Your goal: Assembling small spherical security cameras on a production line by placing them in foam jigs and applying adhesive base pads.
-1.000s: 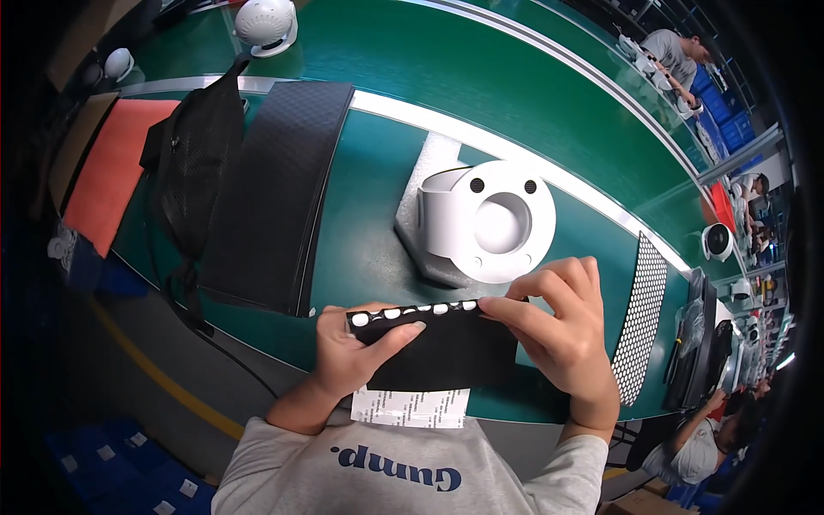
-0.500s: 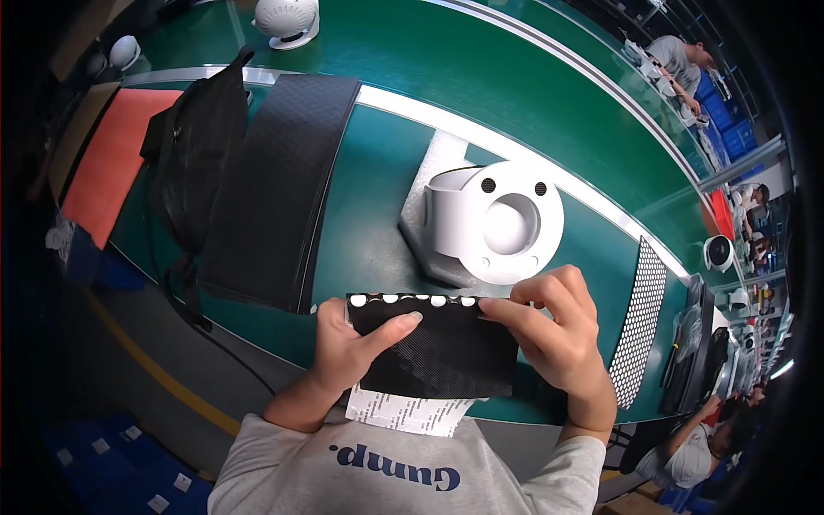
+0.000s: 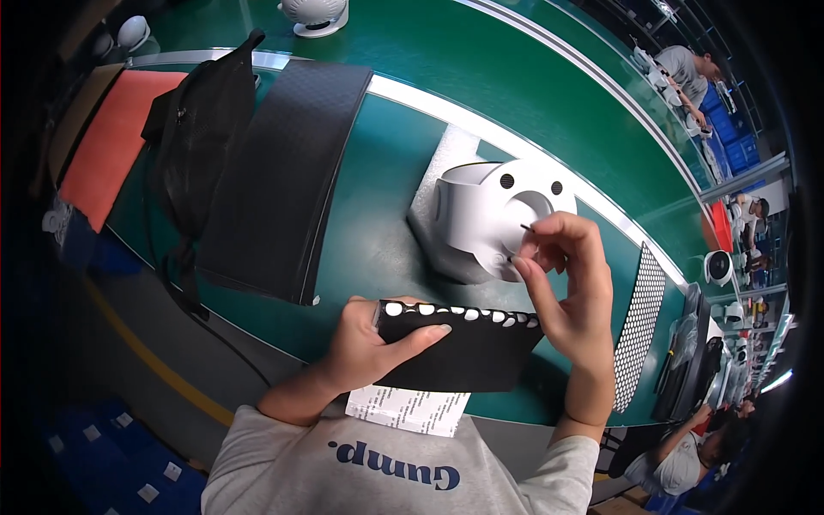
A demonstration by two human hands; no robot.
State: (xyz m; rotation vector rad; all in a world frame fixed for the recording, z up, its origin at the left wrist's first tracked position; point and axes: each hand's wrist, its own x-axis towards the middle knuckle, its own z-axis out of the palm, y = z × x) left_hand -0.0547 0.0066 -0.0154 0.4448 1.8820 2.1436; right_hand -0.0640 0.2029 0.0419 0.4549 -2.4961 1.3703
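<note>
My left hand grips a black sheet with a row of white dots along its upper edge, held flat above the near edge of the green table. My right hand is raised off the sheet and pinches a tiny dark piece between thumb and forefinger, right in front of a white round housing with a large centre opening and two small dark holes. A white label strip pokes out under the black sheet.
A stack of black textured sheets and a black bag lie at the left, beside an orange pad. A perforated black mesh strip lies to the right. More white housings and other people sit along the far belt.
My right hand has let go of the sheet's right edge and lifted toward the white housing with a small piece pinched. The left hand still holds the sheet.
</note>
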